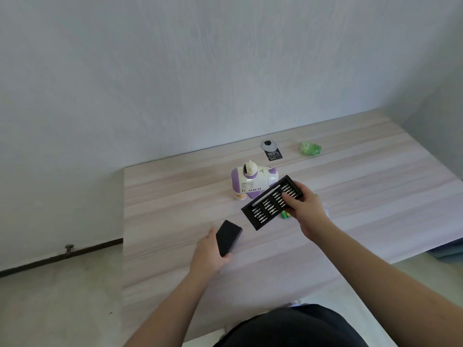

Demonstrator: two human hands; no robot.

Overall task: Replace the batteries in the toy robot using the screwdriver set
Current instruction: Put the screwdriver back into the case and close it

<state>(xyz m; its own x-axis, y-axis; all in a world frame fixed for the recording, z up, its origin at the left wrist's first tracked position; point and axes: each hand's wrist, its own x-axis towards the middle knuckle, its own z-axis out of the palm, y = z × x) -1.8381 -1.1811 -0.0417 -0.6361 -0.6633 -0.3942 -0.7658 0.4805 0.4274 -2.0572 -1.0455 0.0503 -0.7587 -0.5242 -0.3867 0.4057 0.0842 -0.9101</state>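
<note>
The right hand [307, 211] holds the black bit tray [272, 202] of the screwdriver set above the desk [175, 196], its fingers [290, 200] clamped on the tray's right end, thumb on top among the rows of silver bits and the other fingers curled beneath. The tray is tilted, its left end nearer and lower in the view, and a long silver screwdriver handle [266, 195] lies along its far edge. The left hand [209, 251] grips the black case sleeve [228, 237] of the set, fingers wrapped round its near end, low over the desk to the left of the tray. The white and purple toy robot [253, 181] stands on the desk just beyond the tray, partly hidden by it on the right. Green batteries [285, 214] lie on the desk under the tray's near edge, beside the right hand. Farther back sit a black card [274, 155] printed "100%", a round grey cable cap [269, 145] touching it, and a crumpled green wrapper [310, 148] to the right.
</note>
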